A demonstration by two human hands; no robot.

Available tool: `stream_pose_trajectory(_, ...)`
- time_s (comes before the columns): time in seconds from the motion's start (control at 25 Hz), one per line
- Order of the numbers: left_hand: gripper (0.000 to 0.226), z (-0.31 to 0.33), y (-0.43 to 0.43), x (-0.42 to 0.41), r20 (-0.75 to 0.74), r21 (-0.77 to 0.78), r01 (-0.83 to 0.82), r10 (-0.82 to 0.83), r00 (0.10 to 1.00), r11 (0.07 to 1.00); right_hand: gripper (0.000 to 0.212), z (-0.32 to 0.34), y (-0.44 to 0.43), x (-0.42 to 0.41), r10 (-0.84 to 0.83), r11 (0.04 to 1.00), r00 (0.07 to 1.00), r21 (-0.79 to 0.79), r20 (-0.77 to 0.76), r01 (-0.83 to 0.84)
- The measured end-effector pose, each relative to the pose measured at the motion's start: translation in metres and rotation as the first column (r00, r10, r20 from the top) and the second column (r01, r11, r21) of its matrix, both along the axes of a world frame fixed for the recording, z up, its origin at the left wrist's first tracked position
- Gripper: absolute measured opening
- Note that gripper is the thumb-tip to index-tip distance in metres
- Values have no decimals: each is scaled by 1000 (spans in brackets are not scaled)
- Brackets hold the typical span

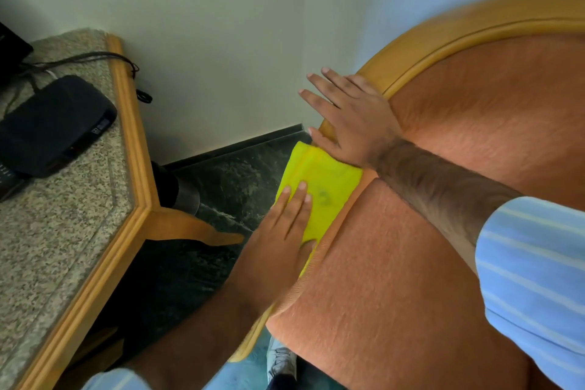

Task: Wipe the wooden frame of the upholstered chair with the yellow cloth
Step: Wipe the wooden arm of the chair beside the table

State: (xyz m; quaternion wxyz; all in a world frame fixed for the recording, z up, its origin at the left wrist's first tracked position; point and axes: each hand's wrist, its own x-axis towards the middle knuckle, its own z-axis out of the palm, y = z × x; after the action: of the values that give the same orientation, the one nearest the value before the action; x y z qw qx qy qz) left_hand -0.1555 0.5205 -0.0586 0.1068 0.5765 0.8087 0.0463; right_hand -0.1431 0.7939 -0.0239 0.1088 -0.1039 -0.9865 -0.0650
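The upholstered chair (427, 263) has orange fabric and a curved light wooden frame (443, 38) running from the top right down its left side. A folded yellow cloth (329, 187) lies over the frame's left edge. My left hand (285, 231) presses flat on the cloth's lower part, fingers together and the thumb tucked under its edge. My right hand (351, 117) rests flat on the frame just above the cloth, fingers spread, holding nothing. The frame under the cloth and both hands is hidden.
A granite-topped table (63, 231) with a wooden rim stands close on the left, carrying a black device (53, 123) and cables. The dark green marble floor (228, 180) and pale walls form a tight corner behind the chair. A shoe (280, 361) shows below.
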Motion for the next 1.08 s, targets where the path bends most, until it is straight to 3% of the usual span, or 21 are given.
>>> stream_pose_trajectory(0.2, 69, -6, -90, 8, -84, -43, 109, -112, 990, 993, 67, 4, -3, 2, -6, 999, 1000, -43, 3, 6)
stream_pose_trajectory(0.36, 71, -5, -39, 15, -131, -136, 11, -29, 991, 991, 66, 1, -2, 1, -12, 1000, 1000, -28, -7, 11)
stream_pose_trajectory(0.52, 76, -6, -23, 13, -69, -143, -27, 17, 997, 989, 67, 6, -5, 2, -2, 998, 1000, -56, 30, 3)
stream_pose_trajectory(0.64, 81, 3, -34, 0, 54, -42, 46, -44, 998, 998, 76, 21, -15, 5, -71, 957, 997, -283, -3, 67)
stream_pose_trajectory(0.72, 88, 10, -40, -14, 241, 45, -54, 42, 970, 998, 71, 27, -29, 17, -200, 856, 956, -513, -214, 64)
stream_pose_trajectory(0.8, 97, 16, -46, -28, 424, 6, -274, 246, 872, 962, 43, 28, -48, 40, -423, 718, 842, -691, -335, 86)
stream_pose_trajectory(0.88, 110, 17, -49, -40, 537, -196, -424, 459, 708, 884, 48, 27, -62, 64, -598, 441, 793, -874, -116, 205)
stream_pose_trajectory(0.96, 104, 16, -50, -45, 608, -325, -443, 544, 579, 835, 69, 21, -70, 81, -581, 178, 782, -903, 224, 391)
stream_pose_trajectory(1.04, 66, 14, -48, -43, 644, -293, -480, 542, 540, 827, 80, 16, -74, 86, -418, -100, 771, -868, 481, 487)
stream_pose_trajectory(1.08, 46, 15, -46, -42, 647, -264, -502, 538, 540, 823, 76, 15, -76, 86, -345, -225, 766, -840, 543, 494)
